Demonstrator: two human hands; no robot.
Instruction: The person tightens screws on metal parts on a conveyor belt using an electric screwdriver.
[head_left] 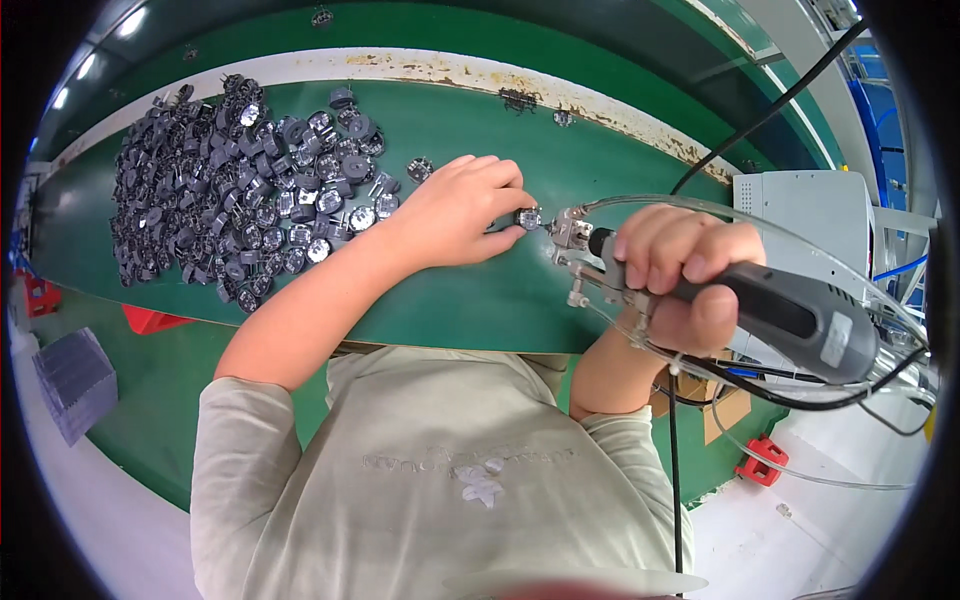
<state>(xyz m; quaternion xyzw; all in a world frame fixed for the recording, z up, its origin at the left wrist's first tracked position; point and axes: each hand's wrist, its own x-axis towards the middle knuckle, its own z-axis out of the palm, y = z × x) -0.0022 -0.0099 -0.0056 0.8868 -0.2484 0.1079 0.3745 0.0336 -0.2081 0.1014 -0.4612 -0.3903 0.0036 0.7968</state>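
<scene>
The left hand (pixel 458 207) lies over the table, thumb and forefinger nearly closed, with a small round part (pixel 529 217) between their tips. The right hand (pixel 690 262) is wrapped tightly around a grey and black hand tool (pixel 778 312), fingers over the top and thumb below. The tool's metal tip (pixel 572 232) points left and sits just beside the part; whether they touch I can't tell.

From the left, a grey box (pixel 76 383) stands on the floor, with a red stool (pixel 152 319) near it, partly under the table. On the green table (pixel 440 312), a big heap of dark round parts (pixel 210 190) covers the left end, some with shiny faces turned up. One loose part (pixel 420 170) lies between the heap and the left hand, just beyond its fingers. Farther right, a clear hose (pixel 690 203) arches over the right hand. Behind the tool is a white cabinet (pixel 808 215), and a black cable (pixel 770 112) slants down in front of the frame. Low on the right, a cardboard box (pixel 727 412) and another red stool (pixel 763 460) stand on the floor.
</scene>
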